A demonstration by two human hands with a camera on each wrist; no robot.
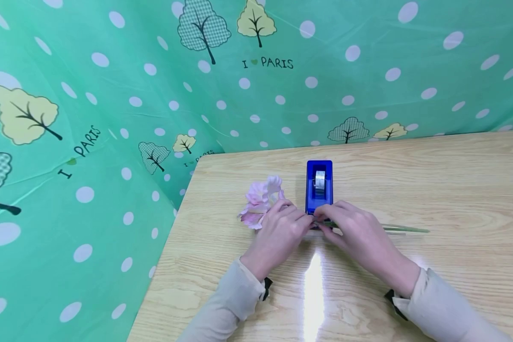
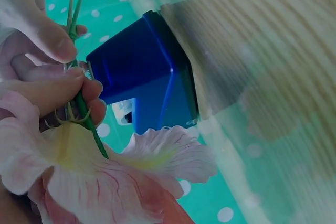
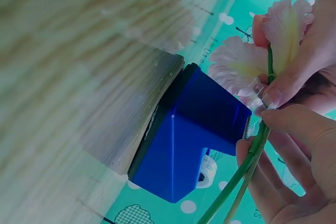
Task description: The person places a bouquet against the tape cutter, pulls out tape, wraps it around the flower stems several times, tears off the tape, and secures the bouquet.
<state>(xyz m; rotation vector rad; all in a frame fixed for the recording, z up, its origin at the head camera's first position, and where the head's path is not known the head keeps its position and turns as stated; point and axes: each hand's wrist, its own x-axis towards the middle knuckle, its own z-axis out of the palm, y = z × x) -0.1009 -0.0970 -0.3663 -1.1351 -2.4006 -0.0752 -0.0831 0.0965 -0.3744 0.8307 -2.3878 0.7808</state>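
Pink artificial flowers (image 1: 256, 202) lie left of the blue tape dispenser (image 1: 311, 192), their green stems (image 1: 410, 229) running to the right. Just below the blossoms, my left hand (image 1: 280, 228) pinches the stems between thumb and fingers. My right hand (image 1: 359, 232) holds the same stems a little further along, its thumb and index fingertip meeting near the left thumb. A crinkled piece of clear tape (image 3: 257, 88) shows against the stems in the right wrist view. Both hands are close to the dispenser's toothed cutting edge (image 3: 248, 127). Fingers hide part of the stems.
A roll of tape (image 1: 319, 182) sits in the dispenser, which stands on the wood-grain table (image 1: 453, 190). Green dotted cloth (image 1: 282, 104) hangs behind the table and along its left side. Light glares off the tabletop between the forearms.
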